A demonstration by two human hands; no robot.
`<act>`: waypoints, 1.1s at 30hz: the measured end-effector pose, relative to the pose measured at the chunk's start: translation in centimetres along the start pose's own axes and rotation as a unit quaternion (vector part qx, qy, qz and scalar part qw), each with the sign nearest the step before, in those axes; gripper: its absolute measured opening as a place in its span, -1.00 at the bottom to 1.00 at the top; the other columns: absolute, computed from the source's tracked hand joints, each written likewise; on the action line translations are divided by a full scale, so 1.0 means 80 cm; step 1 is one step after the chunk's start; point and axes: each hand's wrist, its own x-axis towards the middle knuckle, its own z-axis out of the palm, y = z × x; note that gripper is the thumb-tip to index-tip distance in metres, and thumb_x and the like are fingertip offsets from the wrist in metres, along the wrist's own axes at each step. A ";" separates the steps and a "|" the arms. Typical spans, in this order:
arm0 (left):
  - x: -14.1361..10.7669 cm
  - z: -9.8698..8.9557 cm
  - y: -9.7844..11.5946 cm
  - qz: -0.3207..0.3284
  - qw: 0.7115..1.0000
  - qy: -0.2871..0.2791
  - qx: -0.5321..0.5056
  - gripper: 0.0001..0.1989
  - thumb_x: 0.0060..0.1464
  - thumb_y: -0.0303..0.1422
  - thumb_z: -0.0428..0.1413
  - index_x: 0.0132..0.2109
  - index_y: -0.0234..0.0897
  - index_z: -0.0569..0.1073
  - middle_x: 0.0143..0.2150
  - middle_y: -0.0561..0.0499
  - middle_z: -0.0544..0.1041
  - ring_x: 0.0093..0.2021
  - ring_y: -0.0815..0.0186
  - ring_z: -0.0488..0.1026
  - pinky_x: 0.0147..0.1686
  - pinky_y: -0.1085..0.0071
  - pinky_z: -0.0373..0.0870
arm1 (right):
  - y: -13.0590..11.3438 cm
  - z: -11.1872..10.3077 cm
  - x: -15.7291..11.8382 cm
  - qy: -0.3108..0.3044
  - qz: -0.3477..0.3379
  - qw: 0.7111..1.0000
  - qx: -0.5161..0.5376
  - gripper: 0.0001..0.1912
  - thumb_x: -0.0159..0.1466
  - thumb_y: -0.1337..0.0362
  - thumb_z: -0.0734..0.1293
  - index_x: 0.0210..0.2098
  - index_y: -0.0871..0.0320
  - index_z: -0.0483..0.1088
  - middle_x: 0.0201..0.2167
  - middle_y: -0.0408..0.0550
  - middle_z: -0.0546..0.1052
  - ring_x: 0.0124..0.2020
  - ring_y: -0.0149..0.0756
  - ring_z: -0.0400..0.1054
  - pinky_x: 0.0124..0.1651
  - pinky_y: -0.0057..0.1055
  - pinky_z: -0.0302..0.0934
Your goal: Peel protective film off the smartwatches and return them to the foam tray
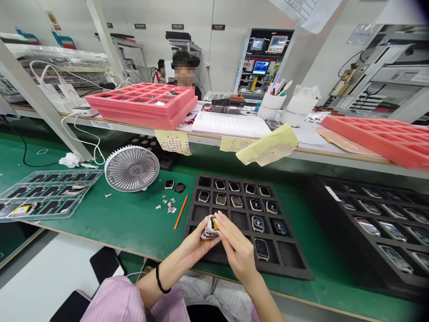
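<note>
Both my hands meet around an opened watch case (210,227) at the near left part of a black foam tray (281,246). My left hand (197,239) holds the case from the left and below. My right hand (237,243) presses its fingertips on the case's right side, by a small yellow part. Square watches (258,223) sit in many of the tray's compartments. Left of the tray lie an orange stick (181,212), several small pinkish pieces (170,207) and two watch bodies (169,184).
A white fan (132,168) stands left of centre, near a clear parts tray (50,192). At the right is a dark foam tray of watches (335,237). Pink foam trays (140,107) rest on the shelf. A person sits beyond it.
</note>
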 end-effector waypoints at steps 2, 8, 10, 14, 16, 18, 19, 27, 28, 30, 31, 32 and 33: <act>0.000 0.004 -0.003 0.010 1.000 0.007 -0.017 -0.82 0.21 -0.42 0.06 -0.33 -0.40 0.50 -0.36 -0.01 0.57 -0.38 0.44 0.51 -0.28 0.50 0.50 | -0.001 0.006 -0.005 -0.012 -0.002 0.999 -0.030 -0.41 0.31 0.47 0.19 0.29 0.01 0.08 0.22 -0.03 0.31 0.23 -0.09 0.20 0.19 -0.02 0.25; 0.003 0.007 -0.009 0.005 0.999 0.015 -0.040 -0.75 0.24 -0.36 0.03 -0.33 -0.40 0.51 -0.36 -0.01 0.57 -0.37 0.43 0.52 -0.22 0.49 0.49 | 0.005 0.028 -0.021 0.013 0.009 0.993 -0.116 -0.24 0.25 0.45 0.29 0.35 0.07 -0.10 0.28 0.04 0.21 0.26 -0.02 0.15 0.21 0.00 0.23; 0.004 0.005 -0.011 -0.003 0.999 0.003 -0.040 -0.73 0.25 -0.34 0.01 -0.31 -0.40 0.52 -0.35 -0.03 0.58 -0.35 0.41 0.52 -0.18 0.46 0.48 | 0.005 0.033 -0.024 0.026 0.011 0.990 -0.138 -0.25 0.25 0.49 0.26 0.35 0.08 -0.08 0.27 0.04 0.22 0.25 -0.03 0.15 0.21 0.00 0.23; 0.005 0.005 -0.013 -0.012 0.999 -0.019 -0.026 -0.74 0.25 -0.33 0.02 -0.28 -0.40 0.53 -0.27 -0.06 0.59 -0.32 0.39 0.52 -0.18 0.45 0.48 | 0.003 0.033 -0.021 0.055 -0.011 0.983 -0.177 -0.24 0.21 0.53 0.25 0.34 0.12 -0.05 0.22 0.07 0.30 0.21 -0.03 0.23 0.18 0.03 0.25; 0.002 0.007 -0.013 -0.010 1.000 -0.010 -0.021 -0.75 0.24 -0.35 0.03 -0.30 -0.40 0.53 -0.29 -0.05 0.59 -0.35 0.41 0.52 -0.23 0.49 0.48 | 0.002 0.030 -0.018 0.065 -0.026 0.980 -0.187 -0.23 0.19 0.52 0.25 0.34 0.12 -0.03 0.18 0.08 0.34 0.17 -0.04 0.28 0.16 0.05 0.26; -0.002 0.010 -0.012 -0.007 1.000 0.005 -0.019 -0.73 0.25 -0.37 0.01 -0.34 -0.40 0.52 -0.33 -0.04 0.58 -0.39 0.44 0.50 -0.31 0.54 0.47 | 0.001 0.026 -0.017 0.062 -0.037 0.979 -0.189 -0.24 0.19 0.51 0.24 0.34 0.10 -0.02 0.16 0.07 0.37 0.14 -0.03 0.31 0.17 0.07 0.25; -0.004 0.011 -0.012 -0.005 1.000 0.009 -0.017 -0.72 0.25 -0.39 0.00 -0.36 -0.40 0.51 -0.35 -0.04 0.57 -0.41 0.45 0.50 -0.33 0.55 0.46 | 0.002 0.024 -0.016 0.057 -0.041 0.980 -0.188 -0.25 0.19 0.50 0.24 0.33 0.08 -0.01 0.16 0.06 0.37 0.14 -0.03 0.32 0.17 0.08 0.23; 0.001 0.000 -0.010 0.048 0.997 -0.019 0.056 -0.88 0.13 -0.40 0.13 -0.28 -0.37 0.53 -0.27 -0.05 0.57 -0.26 0.35 0.52 -0.07 0.36 0.45 | 0.007 0.022 -0.016 0.050 -0.023 0.990 -0.132 -0.27 0.20 0.46 0.28 0.32 0.04 0.03 0.16 0.06 0.38 0.16 -0.04 0.29 0.22 0.11 0.14; 0.002 -0.003 -0.006 0.070 0.993 -0.037 0.088 -0.88 0.09 -0.39 0.18 -0.25 -0.36 0.54 -0.24 -0.06 0.57 -0.22 0.31 0.51 -0.04 0.32 0.43 | 0.007 0.019 -0.015 0.036 -0.007 0.994 -0.103 -0.28 0.20 0.43 0.30 0.31 0.03 0.05 0.18 0.05 0.36 0.17 -0.04 0.28 0.23 0.11 0.12; 0.002 -0.007 0.005 0.141 0.969 -0.070 0.193 -0.74 -0.06 -0.38 0.28 -0.16 -0.33 0.54 -0.18 -0.08 0.58 -0.17 0.24 0.51 -0.03 0.27 0.41 | 0.006 0.010 -0.014 0.013 0.048 0.998 -0.028 -0.34 0.20 0.36 0.35 0.27 0.01 0.15 0.20 0.05 0.34 0.19 -0.03 0.25 0.22 0.07 0.15; 0.001 -0.008 0.012 0.183 0.944 -0.077 0.263 -0.64 -0.15 -0.38 0.32 -0.13 -0.32 0.54 -0.16 -0.08 0.58 -0.15 0.21 0.50 -0.02 0.26 0.40 | 0.006 0.005 -0.014 0.013 0.093 0.995 0.017 -0.40 0.22 0.32 0.34 0.24 0.01 0.20 0.20 0.05 0.34 0.18 -0.04 0.27 0.19 0.02 0.20; -0.002 -0.008 0.018 0.225 0.911 -0.079 0.336 -0.57 -0.22 -0.39 0.35 -0.10 -0.30 0.54 -0.15 -0.08 0.58 -0.14 0.19 0.50 -0.01 0.25 0.39 | 0.006 0.000 -0.014 0.019 0.144 0.987 0.066 -0.47 0.25 0.28 0.32 0.21 0.02 0.24 0.18 0.06 0.36 0.15 -0.05 0.30 0.14 -0.03 0.27; -0.005 -0.008 0.024 0.266 0.871 -0.078 0.405 -0.52 -0.26 -0.40 0.37 -0.09 -0.27 0.54 -0.13 -0.09 0.57 -0.12 0.17 0.49 0.01 0.24 0.37 | 0.006 -0.004 -0.014 0.027 0.197 0.973 0.116 -0.53 0.28 0.26 0.28 0.19 0.03 0.26 0.16 0.06 0.38 0.12 -0.07 0.34 0.09 -0.07 0.33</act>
